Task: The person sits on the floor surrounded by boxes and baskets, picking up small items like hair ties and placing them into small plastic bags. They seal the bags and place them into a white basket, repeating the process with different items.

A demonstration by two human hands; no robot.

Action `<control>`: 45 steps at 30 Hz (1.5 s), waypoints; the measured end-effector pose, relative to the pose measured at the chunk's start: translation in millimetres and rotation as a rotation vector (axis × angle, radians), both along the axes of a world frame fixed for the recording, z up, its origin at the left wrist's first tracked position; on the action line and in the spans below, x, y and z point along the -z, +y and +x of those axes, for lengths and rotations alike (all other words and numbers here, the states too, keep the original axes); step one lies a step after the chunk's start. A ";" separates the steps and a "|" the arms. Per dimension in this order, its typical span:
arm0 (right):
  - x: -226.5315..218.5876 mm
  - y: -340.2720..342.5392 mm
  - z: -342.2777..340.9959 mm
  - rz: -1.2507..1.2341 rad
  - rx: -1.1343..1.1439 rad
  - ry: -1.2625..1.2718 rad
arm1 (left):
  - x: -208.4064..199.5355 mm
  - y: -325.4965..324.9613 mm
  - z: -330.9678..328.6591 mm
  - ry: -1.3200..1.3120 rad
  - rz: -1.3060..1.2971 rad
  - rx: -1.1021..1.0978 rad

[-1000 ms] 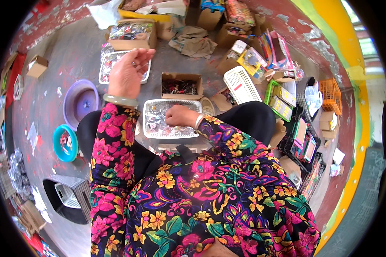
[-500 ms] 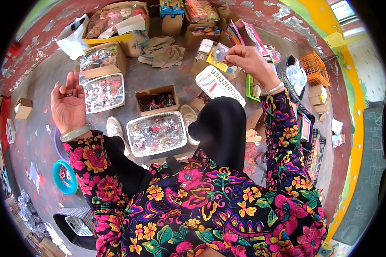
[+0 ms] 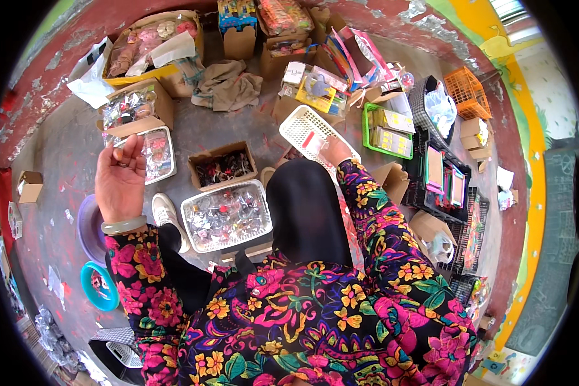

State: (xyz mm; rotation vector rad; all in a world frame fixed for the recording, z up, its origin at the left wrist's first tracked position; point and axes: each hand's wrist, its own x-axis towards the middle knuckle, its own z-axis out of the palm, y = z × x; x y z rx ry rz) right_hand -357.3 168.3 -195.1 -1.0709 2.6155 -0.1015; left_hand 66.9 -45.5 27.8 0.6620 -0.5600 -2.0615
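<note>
Crowded floor point(image 3: 238, 132) — left hand point(image 3: 119, 183) fingers open, right hand point(image 3: 333, 153) fingers hidden at white basket point(image 3: 305, 132) edge

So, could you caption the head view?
Right hand reaches into a white plastic lattice basket; left hand raised.

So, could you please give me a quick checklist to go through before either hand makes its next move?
1. Right hand rests at the white slotted basket: ok.
2. Right hand's grip on an item: cannot tell, fingers hidden.
3. Left hand raised, palm open, apparently holding nothing: ok.
4. White basket of wrapped pieces sits level between the knees: ok.
5. Small cardboard box of dark pieces upright, open: ok.
6. Floor around the baskets uncluttered: not ok.
</note>
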 end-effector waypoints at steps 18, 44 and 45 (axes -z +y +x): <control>-43.5 -24.8 18.2 -0.305 -0.008 -0.024 | 3.2 13.9 -17.4 -0.155 -0.094 0.122; -208.1 -123.4 187.7 -0.606 -0.544 -1.231 | 34.5 18.6 -37.1 0.027 0.048 0.135; -208.8 -124.2 180.0 -0.557 -0.572 -1.247 | 33.8 18.6 -39.0 0.029 0.055 0.153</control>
